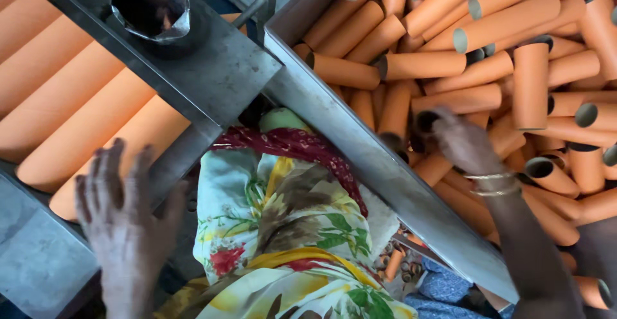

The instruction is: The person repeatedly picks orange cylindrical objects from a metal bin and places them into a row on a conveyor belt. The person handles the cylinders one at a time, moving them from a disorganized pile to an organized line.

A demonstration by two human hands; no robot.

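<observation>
A left hand [125, 226], fingers spread flat and gripping nothing, is laid on the end of a long orange tube [122, 149] and the grey metal ledge [38, 261] beside it. A floral garment [283, 229] is seen between the arms. To the right, past a slanted metal bin wall [379, 165], the right hand [464, 144], bangled at the wrist, is closed around a short orange cardboard tube [429, 121] within a heap of similar tubes [514, 49]. Farther off, a dark metal cup [152, 5] is seen.
</observation>
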